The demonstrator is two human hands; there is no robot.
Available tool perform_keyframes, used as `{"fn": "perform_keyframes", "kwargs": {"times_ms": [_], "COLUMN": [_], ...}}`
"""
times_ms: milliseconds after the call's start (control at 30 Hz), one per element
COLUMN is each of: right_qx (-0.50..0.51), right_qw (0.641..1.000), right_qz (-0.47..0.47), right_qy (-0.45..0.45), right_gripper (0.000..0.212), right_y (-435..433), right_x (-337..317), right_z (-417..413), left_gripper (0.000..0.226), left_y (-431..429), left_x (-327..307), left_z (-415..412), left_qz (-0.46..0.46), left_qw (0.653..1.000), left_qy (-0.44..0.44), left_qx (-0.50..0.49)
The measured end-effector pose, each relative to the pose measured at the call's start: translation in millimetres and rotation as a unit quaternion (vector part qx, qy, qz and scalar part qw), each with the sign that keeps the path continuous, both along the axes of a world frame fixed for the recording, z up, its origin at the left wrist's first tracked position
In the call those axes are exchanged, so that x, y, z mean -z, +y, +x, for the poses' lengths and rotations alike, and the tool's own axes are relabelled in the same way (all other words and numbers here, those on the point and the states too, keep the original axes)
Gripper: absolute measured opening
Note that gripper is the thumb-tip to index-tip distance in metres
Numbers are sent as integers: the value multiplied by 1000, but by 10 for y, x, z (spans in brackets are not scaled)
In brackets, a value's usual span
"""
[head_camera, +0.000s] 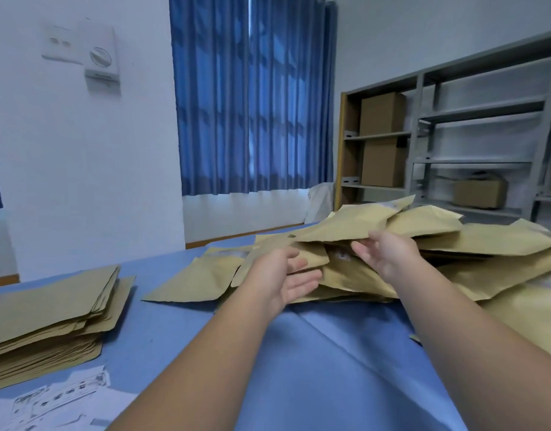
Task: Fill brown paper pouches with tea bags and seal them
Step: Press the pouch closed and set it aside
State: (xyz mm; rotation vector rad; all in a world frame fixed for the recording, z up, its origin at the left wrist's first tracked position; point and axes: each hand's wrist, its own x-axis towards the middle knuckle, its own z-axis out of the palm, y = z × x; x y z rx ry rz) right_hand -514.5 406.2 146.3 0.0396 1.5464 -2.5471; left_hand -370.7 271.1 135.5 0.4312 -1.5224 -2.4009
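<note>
A loose heap of filled brown paper pouches [473, 244] covers the far right of the blue table. Both arms reach into its near edge. My left hand [283, 275] is open, palm turned right, fingers spread against a small pouch [311, 259] in the heap. My right hand [383, 253] is open too, fingers apart, resting on the pouches under a large pouch [345, 225] that lies on top. Neither hand grips anything that I can see. A neat stack of flat empty pouches [50, 318] sits at the left.
Blue cloth [314, 368] covers the table. White printed sheets [50, 399] lie at the near left corner. Behind stand blue curtains [252, 104] and grey shelving [454, 135] with cardboard boxes [381, 113].
</note>
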Motion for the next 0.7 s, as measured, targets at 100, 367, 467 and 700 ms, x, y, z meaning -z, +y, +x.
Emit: {"fn": "perform_keyframes", "kwargs": {"times_ms": [100, 367, 467, 700], "right_qx": [-13, -102, -169, -362], "right_qw": [1000, 985, 972, 896], "right_qz": [19, 136, 159, 219], "right_qy": [-10, 23, 44, 133], "right_gripper": [9, 23, 24, 21], "right_y": [-28, -386, -713, -1680], "right_x": [105, 314, 339, 339], "right_z": [31, 354, 620, 1586], "left_gripper": [13, 15, 14, 8], "left_y": [-132, -366, -516, -1106], "left_x": [131, 218, 219, 282], "left_z": [154, 699, 996, 1854], "left_qz": [-2, -3, -4, -17], "left_qw": [1000, 997, 996, 979], "left_qy": [-8, -25, -20, -35], "left_qx": [-20, -75, -90, -199]}}
